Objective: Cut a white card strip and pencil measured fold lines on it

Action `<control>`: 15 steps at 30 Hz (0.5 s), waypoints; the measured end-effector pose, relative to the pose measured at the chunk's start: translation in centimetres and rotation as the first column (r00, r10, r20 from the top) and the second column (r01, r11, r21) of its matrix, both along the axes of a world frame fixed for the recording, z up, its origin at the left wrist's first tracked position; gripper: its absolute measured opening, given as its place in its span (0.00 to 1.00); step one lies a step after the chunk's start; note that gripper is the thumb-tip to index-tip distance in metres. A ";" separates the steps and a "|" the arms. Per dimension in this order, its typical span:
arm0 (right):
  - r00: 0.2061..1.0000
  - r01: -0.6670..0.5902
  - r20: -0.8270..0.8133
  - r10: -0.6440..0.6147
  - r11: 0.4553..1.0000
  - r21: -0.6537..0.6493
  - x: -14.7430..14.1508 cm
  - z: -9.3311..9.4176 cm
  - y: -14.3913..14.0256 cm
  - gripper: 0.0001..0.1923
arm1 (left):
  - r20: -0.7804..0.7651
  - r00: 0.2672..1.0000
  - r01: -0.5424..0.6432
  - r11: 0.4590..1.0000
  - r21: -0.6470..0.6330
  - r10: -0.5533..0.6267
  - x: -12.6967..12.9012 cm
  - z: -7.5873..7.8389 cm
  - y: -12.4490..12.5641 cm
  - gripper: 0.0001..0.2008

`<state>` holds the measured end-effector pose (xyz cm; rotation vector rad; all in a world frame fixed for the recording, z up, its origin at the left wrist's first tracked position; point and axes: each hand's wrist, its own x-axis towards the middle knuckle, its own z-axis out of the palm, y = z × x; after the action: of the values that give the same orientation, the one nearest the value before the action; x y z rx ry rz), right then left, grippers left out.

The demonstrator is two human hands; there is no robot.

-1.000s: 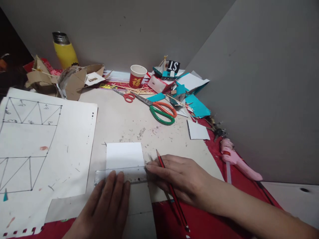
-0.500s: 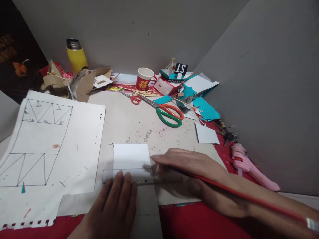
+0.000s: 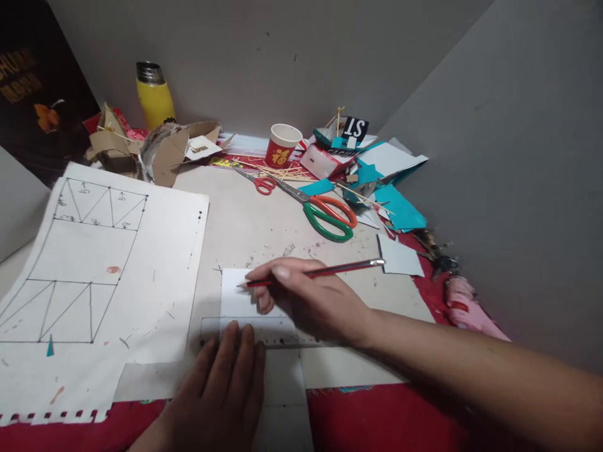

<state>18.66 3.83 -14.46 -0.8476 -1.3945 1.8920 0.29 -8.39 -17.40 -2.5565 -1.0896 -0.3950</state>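
Note:
My right hand (image 3: 311, 295) grips a red and black pencil (image 3: 330, 270), its tip over the upper part of a white paper strip (image 3: 230, 295). The pencil's back end points to the right. A clear ruler (image 3: 211, 325) lies crosswise over the strip, partly hidden under both hands. My left hand (image 3: 226, 383) rests flat, fingers stretched, their tips pressing on the ruler and strip. Left of this lies a white notebook sheet (image 3: 164, 251) with lines and triangles drawn on it.
Scissors with orange and green handles (image 3: 330, 216) and small red scissors (image 3: 264, 184) lie beyond the strip. A red paper cup (image 3: 282, 147), yellow bottle (image 3: 155, 97), cardboard pieces (image 3: 162, 154) and blue scraps (image 3: 400, 207) line the back. A pink glue gun (image 3: 471, 307) lies right.
My right hand has moved left over the strip, and the pencil has swung round so its tip points left onto the paper. My left hand still presses on the ruler.

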 end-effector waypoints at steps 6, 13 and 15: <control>0.999 0.023 -0.024 -0.026 0.992 -0.125 0.3 0.1 2.1 0.18 | -0.030 1.000 -0.001 0.997 -0.079 -0.002 -0.2 0.5 0.0 0.24; 1.000 -0.009 -0.009 0.009 0.996 -0.090 0.4 -0.2 2.2 0.20 | -0.039 0.999 -0.004 0.994 -0.110 -0.001 -0.2 0.4 -0.3 0.34; 1.000 -0.016 -0.025 0.014 0.997 -0.079 0.4 -0.3 2.1 0.19 | -0.036 0.999 -0.019 0.992 -0.122 0.015 -0.1 0.4 -0.4 0.33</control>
<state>19.03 5.94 -14.73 -0.8511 -1.3223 1.9744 0.14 -8.76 -17.03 -2.6481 -1.1553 -0.2855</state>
